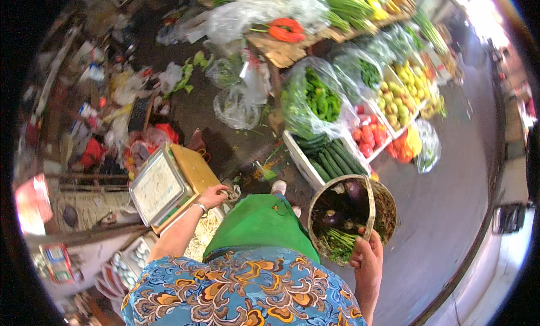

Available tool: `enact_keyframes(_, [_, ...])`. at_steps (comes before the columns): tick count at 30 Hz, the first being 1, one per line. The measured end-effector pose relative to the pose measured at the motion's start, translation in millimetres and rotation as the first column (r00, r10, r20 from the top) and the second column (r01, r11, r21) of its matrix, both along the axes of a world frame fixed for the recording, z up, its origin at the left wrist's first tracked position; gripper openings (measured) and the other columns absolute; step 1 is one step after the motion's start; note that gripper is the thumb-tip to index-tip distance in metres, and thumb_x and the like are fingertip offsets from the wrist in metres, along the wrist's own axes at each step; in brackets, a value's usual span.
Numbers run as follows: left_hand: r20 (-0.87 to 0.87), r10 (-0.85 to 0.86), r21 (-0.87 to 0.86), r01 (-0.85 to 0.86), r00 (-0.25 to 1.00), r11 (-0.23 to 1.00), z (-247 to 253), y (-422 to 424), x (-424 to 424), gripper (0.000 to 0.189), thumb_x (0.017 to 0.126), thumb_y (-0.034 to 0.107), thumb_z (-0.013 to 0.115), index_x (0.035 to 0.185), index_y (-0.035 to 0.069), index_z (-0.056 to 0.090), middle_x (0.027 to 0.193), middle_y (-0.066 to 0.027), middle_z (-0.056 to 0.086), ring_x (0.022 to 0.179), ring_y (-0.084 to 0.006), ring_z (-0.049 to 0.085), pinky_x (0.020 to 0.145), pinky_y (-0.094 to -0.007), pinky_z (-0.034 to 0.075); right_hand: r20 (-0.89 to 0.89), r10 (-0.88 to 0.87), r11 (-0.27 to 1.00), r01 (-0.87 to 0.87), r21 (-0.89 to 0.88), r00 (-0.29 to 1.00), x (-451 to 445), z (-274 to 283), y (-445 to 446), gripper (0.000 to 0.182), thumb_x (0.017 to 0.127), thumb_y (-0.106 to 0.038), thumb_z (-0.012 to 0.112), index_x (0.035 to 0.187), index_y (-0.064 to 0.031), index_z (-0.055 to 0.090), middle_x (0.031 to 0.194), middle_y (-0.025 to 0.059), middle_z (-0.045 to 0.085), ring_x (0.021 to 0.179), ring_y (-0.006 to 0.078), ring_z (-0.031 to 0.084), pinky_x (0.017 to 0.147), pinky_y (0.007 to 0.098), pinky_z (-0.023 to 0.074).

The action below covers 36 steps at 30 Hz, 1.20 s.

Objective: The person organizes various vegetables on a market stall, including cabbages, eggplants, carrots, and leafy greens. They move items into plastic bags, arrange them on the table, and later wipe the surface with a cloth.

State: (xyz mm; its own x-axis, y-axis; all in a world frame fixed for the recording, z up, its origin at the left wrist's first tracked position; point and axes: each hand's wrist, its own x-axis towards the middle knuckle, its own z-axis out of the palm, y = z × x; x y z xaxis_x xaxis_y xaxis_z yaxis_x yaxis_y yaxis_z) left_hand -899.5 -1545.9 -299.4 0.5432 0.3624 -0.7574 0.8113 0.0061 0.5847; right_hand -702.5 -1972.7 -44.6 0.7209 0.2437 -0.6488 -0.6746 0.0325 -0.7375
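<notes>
My right hand (366, 253) grips the pale handle (371, 203) of a round bucket (386, 203). Dark eggplants (354, 191) and some leafy green stems (339, 241) lie inside, and dirt coats its inner wall. On the other side, my left hand (211, 197) is at the edge of a wooden stand or box (196, 170), beside a weighing scale with a flat metal pan (159, 189). By its fingertips is a pale looped strip (232, 193); whether the fingers hold it is unclear.
A white foam box (301, 157) of cucumbers (333, 159) stands ahead of the bucket, near tomatoes (369, 134), bagged green peppers (322, 94) and pale round fruit (394, 102). Red chillies (287, 30) lie on a cardboard-topped stand. Plastic bags (236, 108) and scraps litter the dark floor.
</notes>
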Motion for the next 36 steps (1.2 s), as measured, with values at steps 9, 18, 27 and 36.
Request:
enact_keyframes(9, [0.145, 0.199, 0.478, -0.245, 0.969, 0.844, -4.6, 22.1, -62.8, 0.04, 0.081, 0.02, 0.065, 0.118, 0.006, 0.062, 0.094, -0.0074, 0.067, 0.08, -0.0161, 0.063, 0.072, -0.0306, 0.052, -0.001, 0.386, 0.904, -0.377, 0.203, 0.923, 75.2, 25.5, 161.5, 0.023, 0.089, -0.003, 0.056, 0.112, -0.0057, 0.055, 0.068, -0.0073, 0.037, 0.051, 0.0003, 0.031, 0.043, 0.0181, 0.0203])
enact_keyframes(18, [0.142, 0.612, 0.233, -0.627, 0.778, 0.743, -51.3, 61.3, -116.1, 0.038, 0.084, 0.018, 0.067, 0.119, 0.005, 0.062, 0.11, -0.0139, 0.068, 0.103, -0.0246, 0.064, 0.088, -0.0349, 0.05, -0.023, 0.677, 0.709, -0.644, 0.289, 0.735, 118.5, 31.7, 389.2, 0.024, 0.087, -0.006, 0.057, 0.111, -0.0052, 0.058, 0.065, -0.0061, 0.039, 0.049, 0.002, 0.031, 0.04, 0.0173, 0.022])
enact_keyframes(27, [0.329, 0.676, 0.12, -0.74, 0.659, 0.662, -6.5, 104.0, -84.9, 0.033, 0.085, 0.01, 0.063, 0.117, 0.001, 0.062, 0.09, -0.0058, 0.069, 0.079, -0.0123, 0.064, 0.07, -0.0258, 0.053, 0.066, 0.807, 0.509, -0.748, 0.425, 0.587, 140.2, 57.5, 581.5, 0.028, 0.087, -0.006, 0.056, 0.115, -0.0034, 0.057, 0.066, -0.0056, 0.037, 0.051, 0.0025, 0.031, 0.041, 0.0167, 0.0227])
enact_keyframes(36, [0.244, 0.813, -0.017, -0.836, 0.529, 0.549, 9.4, 175.2, -56.2, 0.03, 0.085, 0.002, 0.065, 0.114, 0.0, 0.06, 0.09, -0.0038, 0.067, 0.077, -0.0128, 0.064, 0.066, -0.028, 0.054, -0.061, 0.85, 0.503, -0.773, 0.387, 0.523, 163.7, 18.0, 735.9, 0.024, 0.086, -0.003, 0.059, 0.109, -0.0095, 0.06, 0.064, -0.0061, 0.039, 0.05, 0.0027, 0.033, 0.042, 0.0179, 0.0232])
